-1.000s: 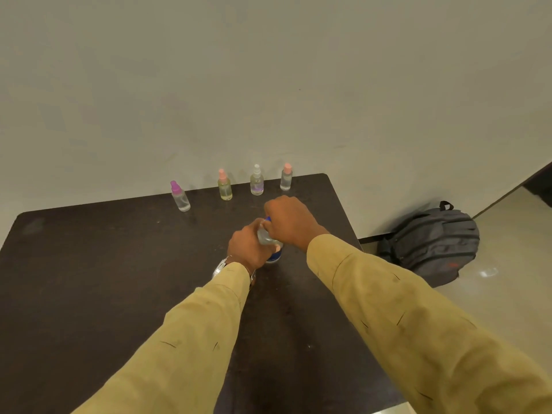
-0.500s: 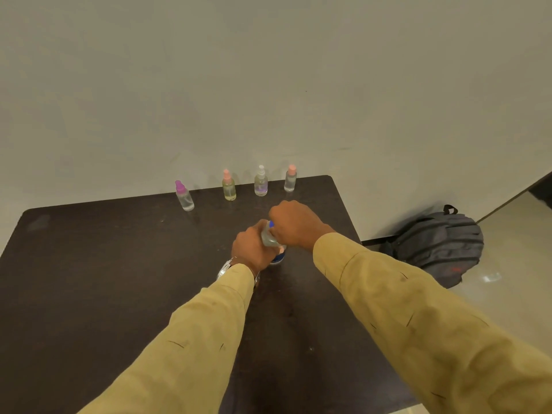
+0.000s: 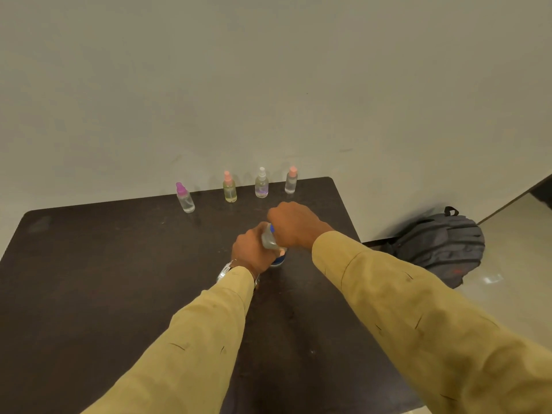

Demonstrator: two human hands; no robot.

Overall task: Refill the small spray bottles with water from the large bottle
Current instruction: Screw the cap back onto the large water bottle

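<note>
The large bottle (image 3: 268,239) stands on the counter (image 3: 89,279), toward the right edge and a little in from the far edge, almost wholly covered by the two hands. Only a clear stretch of its shoulder, a bit of blue at the top and a blue band at the base show. The left grip (image 3: 250,253) is wrapped round the body, probably to keep the bottle from turning or tipping. The right grip (image 3: 294,224) is curled down over the top, fingers closed on what appears to be the blue cap. That hold suits twisting the cap, though whether it is being loosened or tightened cannot be told.

Four small spray bottles stand upright in a loose row along the far edge, well apart from the hands: one with a purple top (image 3: 185,201) to the left, then a yellowish one (image 3: 229,190), a white-topped one (image 3: 261,185) and a pink-topped one (image 3: 291,182) near the far right corner. All have their tops on, so pouring into them looks some steps away.

A wristwatch (image 3: 224,270) shows at the left cuff. A grey backpack (image 3: 439,243) sits on the floor beyond the right edge.
</note>
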